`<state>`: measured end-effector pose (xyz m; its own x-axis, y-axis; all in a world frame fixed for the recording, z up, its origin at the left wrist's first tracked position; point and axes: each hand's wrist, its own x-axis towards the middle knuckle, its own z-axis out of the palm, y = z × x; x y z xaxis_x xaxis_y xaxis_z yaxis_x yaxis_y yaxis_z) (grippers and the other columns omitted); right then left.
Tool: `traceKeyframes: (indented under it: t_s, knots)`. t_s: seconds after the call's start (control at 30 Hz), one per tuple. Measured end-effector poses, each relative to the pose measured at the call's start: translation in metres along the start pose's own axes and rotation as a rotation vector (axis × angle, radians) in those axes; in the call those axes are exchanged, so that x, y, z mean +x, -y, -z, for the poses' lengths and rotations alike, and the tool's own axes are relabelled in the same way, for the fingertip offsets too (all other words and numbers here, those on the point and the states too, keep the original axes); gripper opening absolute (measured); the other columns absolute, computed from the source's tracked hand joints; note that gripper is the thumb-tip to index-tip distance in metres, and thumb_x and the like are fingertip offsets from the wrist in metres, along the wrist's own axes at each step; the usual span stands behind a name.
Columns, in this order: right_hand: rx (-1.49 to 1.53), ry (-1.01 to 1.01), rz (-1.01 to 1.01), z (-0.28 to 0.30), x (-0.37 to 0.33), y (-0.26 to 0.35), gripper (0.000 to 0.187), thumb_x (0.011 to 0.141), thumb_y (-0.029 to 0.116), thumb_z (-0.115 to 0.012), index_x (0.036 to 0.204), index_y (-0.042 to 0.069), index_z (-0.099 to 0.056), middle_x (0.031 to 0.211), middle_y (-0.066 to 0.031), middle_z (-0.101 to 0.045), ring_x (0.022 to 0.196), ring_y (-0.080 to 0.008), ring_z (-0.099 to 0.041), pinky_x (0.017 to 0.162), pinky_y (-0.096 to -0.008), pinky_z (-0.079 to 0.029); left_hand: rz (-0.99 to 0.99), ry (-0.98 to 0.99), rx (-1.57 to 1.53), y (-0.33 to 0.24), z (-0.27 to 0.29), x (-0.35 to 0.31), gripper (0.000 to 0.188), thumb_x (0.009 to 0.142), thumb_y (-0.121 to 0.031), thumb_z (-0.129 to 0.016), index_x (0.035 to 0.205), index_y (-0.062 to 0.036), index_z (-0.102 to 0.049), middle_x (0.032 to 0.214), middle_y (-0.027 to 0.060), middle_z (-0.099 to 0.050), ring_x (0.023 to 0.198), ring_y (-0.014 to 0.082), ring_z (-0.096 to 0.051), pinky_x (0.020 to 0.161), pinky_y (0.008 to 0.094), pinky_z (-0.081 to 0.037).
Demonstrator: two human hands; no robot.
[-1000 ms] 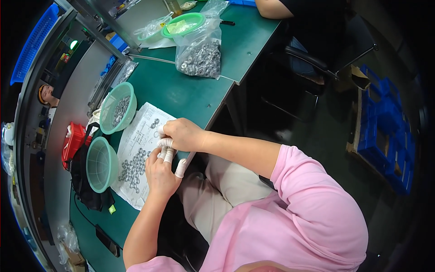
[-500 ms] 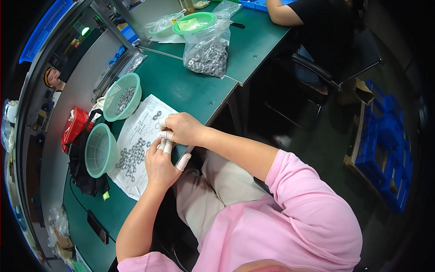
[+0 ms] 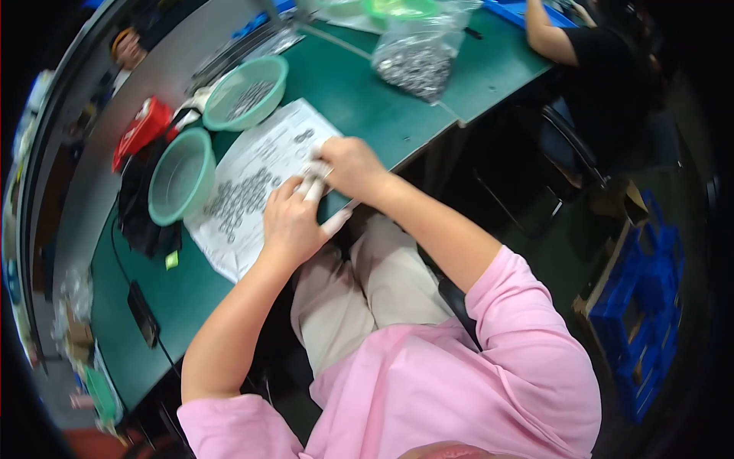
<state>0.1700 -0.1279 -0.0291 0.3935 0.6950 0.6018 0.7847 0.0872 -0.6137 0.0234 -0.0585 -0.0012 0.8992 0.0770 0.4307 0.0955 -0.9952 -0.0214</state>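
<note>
My left hand [image 3: 293, 222] lies over the near edge of a printed white sheet [image 3: 252, 153]. Its fingers are stretched forward with the thumb spread apart, and white covers wrap several fingertips. Against those fingertips, my right hand [image 3: 353, 168] is closed in a pinch; anything in it is too small and blurred to make out. Left of the hands, many small round metal parts [image 3: 243, 197] lie spread on the sheet. A few more metal parts [image 3: 304, 136] sit apart from them, just beyond my right hand.
Two green plastic bowls [image 3: 182, 176] stand left of the sheet; the farther bowl [image 3: 246, 93] holds small metal parts. A clear bag of metal parts [image 3: 417, 65] rests farther back on the green table [image 3: 336, 69]. Blue crates [image 3: 638, 306] stand at right. A person in black [image 3: 604, 69] sits at far right.
The view has shifted, so the table and bowls sit higher in the picture. Both hands stay together at the sheet's edge, with little change in their grip.
</note>
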Motion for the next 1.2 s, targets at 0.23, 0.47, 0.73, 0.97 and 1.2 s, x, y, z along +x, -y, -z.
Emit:
traceKeyframes:
  t_s: [0.23, 0.47, 0.73, 0.97, 1.2]
  knots:
    - [0.072, 0.114, -0.132, 0.004, 0.007, 0.007, 0.016, 0.078, 0.017, -0.069, 0.084, 0.002, -0.066, 0.076, -0.0160, -0.064, 0.069, -0.0304, -0.062, 0.063, -0.0363, -0.049, 0.006, -0.038, -0.025, 0.004, 0.002, -0.004, 0.051, 0.070, -0.043, -0.072, 0.098, -0.0007, -0.066, 0.091, 0.0129, -0.067, 0.098, 0.0275, -0.058, 0.080, 0.0384, -0.044]
    - [0.125, 0.071, -0.152, 0.003, 0.002, 0.009, 0.013, 0.079, 0.014, -0.068, 0.083, 0.002, -0.065, 0.076, -0.0172, -0.063, 0.070, -0.0334, -0.061, 0.063, -0.0382, -0.049, 0.039, -0.043, -0.072, 0.005, -0.007, -0.005, 0.050, 0.068, -0.042, -0.073, 0.098, -0.0032, -0.067, 0.086, 0.0100, -0.068, 0.098, 0.0286, -0.059, 0.082, 0.0395, -0.044]
    - [0.041, -0.074, -0.028, 0.001, 0.000, 0.003, 0.014, 0.084, 0.013, -0.066, 0.080, 0.000, -0.061, 0.070, -0.0105, -0.061, 0.061, -0.0189, -0.059, 0.055, -0.0311, -0.046, 0.047, -0.027, -0.062, 0.005, -0.003, -0.004, 0.048, 0.067, -0.043, -0.074, 0.093, -0.0034, -0.068, 0.085, 0.0107, -0.068, 0.096, 0.0282, -0.060, 0.082, 0.0394, -0.044]
    - [0.492, -0.247, -0.371, 0.003, 0.007, 0.000, 0.018, 0.089, 0.016, -0.064, 0.079, 0.002, -0.059, 0.069, -0.0018, -0.060, 0.059, -0.0045, -0.053, 0.051, -0.0208, -0.042, 0.025, -0.117, -0.033, 0.003, -0.004, -0.009, 0.043, 0.067, -0.040, -0.074, 0.091, -0.0043, -0.068, 0.086, 0.0113, -0.067, 0.096, 0.0283, -0.060, 0.081, 0.0398, -0.045]
    - [0.318, -0.271, -0.266, -0.002, 0.005, -0.006, 0.020, 0.086, 0.016, -0.067, 0.077, 0.001, -0.059, 0.063, -0.0022, -0.059, 0.054, -0.0080, -0.050, 0.050, -0.0245, -0.041, -0.176, -0.125, -0.047, 0.001, 0.000, -0.013, 0.029, 0.072, -0.029, -0.073, 0.090, -0.0077, -0.068, 0.089, 0.0078, -0.068, 0.092, 0.0268, -0.060, 0.079, 0.0398, -0.046]
